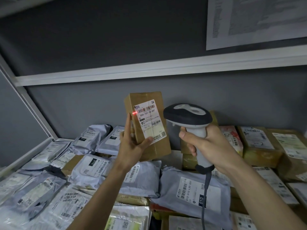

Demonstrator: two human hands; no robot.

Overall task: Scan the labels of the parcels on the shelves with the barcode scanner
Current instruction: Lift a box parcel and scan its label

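Scanner (189,120) sat right of the frame's centre, upright in your right hand (206,145), its handle running top to bottom and its dark head pointed left at the cardboard parcel (147,125). Your fingers were wrapped tight round the pale handle just under the head, and the grey cable (206,193) hung from the handle's base toward the bottom of the frame. You held the parcel on end at centre frame, long axis nearly vertical and leaning slightly left, white label (150,120) facing you. Your left hand (132,143) clasped its lower left edge, fingers flat up the side and thumb across the label's bottom corner. A red scan line (134,112) fell on the label's left edge beside the barcode. Below and around lay grey mailer bags (93,170) and more cardboard boxes (259,146) crowded on the shelf (176,157); a white shelf rail (149,70) crossed above.
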